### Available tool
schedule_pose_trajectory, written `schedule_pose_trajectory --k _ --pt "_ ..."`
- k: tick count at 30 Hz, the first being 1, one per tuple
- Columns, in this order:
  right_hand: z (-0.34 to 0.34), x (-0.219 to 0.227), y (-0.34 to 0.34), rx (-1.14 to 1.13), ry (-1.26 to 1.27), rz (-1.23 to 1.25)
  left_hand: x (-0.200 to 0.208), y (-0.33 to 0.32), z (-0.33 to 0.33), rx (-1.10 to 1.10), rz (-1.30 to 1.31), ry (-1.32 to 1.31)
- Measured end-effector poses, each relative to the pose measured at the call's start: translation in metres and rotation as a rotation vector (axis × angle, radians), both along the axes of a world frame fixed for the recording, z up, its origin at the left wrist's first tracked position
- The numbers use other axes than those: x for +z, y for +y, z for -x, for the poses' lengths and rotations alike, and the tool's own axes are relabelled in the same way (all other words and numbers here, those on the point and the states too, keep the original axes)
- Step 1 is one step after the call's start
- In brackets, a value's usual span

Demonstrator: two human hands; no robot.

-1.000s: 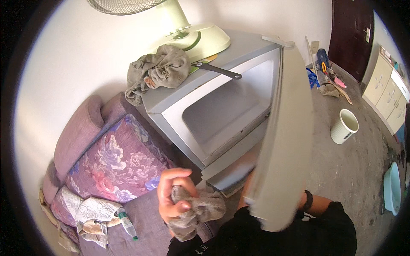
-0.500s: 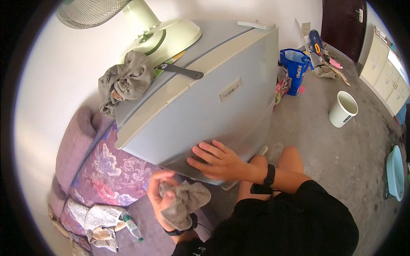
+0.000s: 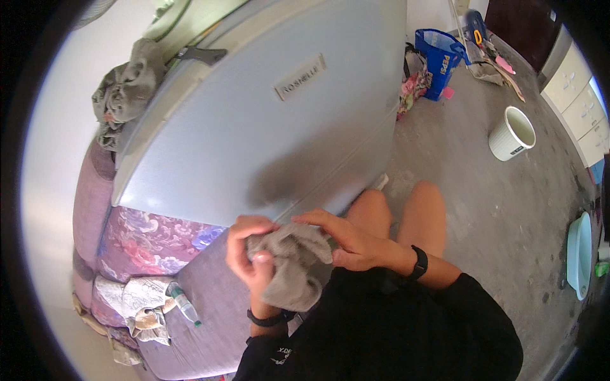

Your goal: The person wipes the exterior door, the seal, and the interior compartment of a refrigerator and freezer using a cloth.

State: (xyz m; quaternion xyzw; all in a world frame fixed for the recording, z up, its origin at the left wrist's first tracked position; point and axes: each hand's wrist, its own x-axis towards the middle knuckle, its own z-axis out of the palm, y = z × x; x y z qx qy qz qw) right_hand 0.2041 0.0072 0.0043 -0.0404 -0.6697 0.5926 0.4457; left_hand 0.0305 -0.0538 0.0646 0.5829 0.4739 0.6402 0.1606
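A crumpled grey-brown cloth (image 3: 293, 270) is bunched between my two hands, close in front of my body. My left hand (image 3: 251, 254) grips it from the left, thumb across the folds. On the other side my right hand (image 3: 356, 244) has its fingers and thumb at the cloth's upper right edge. Just beyond my hands stands a light grey refrigerator (image 3: 248, 133), its front face toward me. A second grey cloth (image 3: 130, 86) lies heaped on its top edge, beside a dark flat-handled tool (image 3: 202, 55).
A purple sofa (image 3: 203, 317) at left holds a patterned cloth (image 3: 136, 298) and a plastic bottle (image 3: 183, 303). On the concrete floor at right are a white bin (image 3: 511, 136), a light blue basin (image 3: 578, 257) and a blue bag (image 3: 438, 60). A fan base (image 3: 197, 16) stands atop the refrigerator.
My right hand has left the refrigerator's front and come down to the cloth in my left hand. The view has shifted, with the refrigerator now larger and nearer.
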Motion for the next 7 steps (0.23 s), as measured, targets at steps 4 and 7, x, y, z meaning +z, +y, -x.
schedule_pose_trajectory --k 4,7 --pt "-0.019 -0.02 -0.02 -0.425 -0.143 -0.023 -0.025 0.023 -0.034 -0.155 0.055 0.248" --pt "-0.041 -0.037 -0.017 -0.682 -0.266 0.01 -0.045 0.037 -0.059 -0.281 0.067 0.144"
